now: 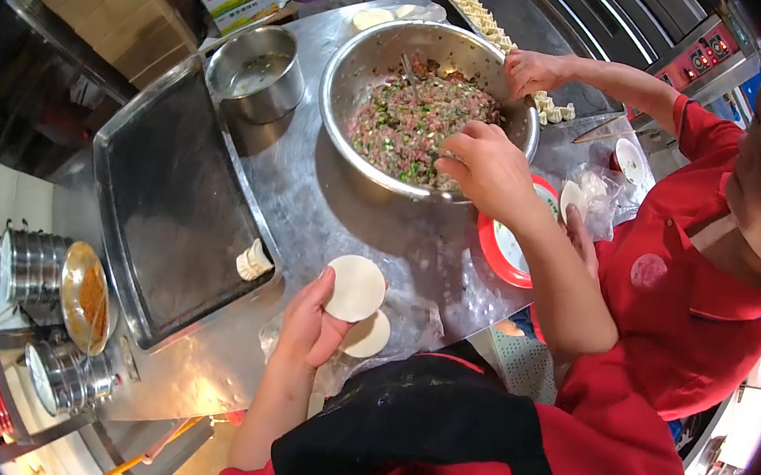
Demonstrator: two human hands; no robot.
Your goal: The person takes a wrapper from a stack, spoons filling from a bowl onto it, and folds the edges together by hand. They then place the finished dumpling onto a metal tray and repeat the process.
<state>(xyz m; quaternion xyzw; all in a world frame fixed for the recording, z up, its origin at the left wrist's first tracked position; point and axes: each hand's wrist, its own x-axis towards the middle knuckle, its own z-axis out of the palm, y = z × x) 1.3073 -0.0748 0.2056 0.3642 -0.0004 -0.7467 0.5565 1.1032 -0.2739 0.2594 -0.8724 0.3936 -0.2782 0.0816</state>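
Note:
My left hand [313, 319] holds a round dumpling wrapper [356, 288] nearly flat on its fingers. Just below lies another wrapper [368, 334] on a plastic sheet. Over the near right side of a big steel bowl [332, 129], my right hand [491, 170] has its fingers curled in a pinch above the minced meat filling [417, 124]; what they grip, if anything, is hidden. A thin metal utensil [410, 70] stands in the filling. To the left, one pleated dumpling [254, 261] sits in the near corner of a dark tray [170, 185].
At right, a co-worker in red has one hand [535, 72] at the bowl's rim and holds a wrapper [573, 203] in the other. A red-rimmed basin [501, 263], a steel pot [256, 73] and a far tray [554, 32] with dumpling rows surround the bowl.

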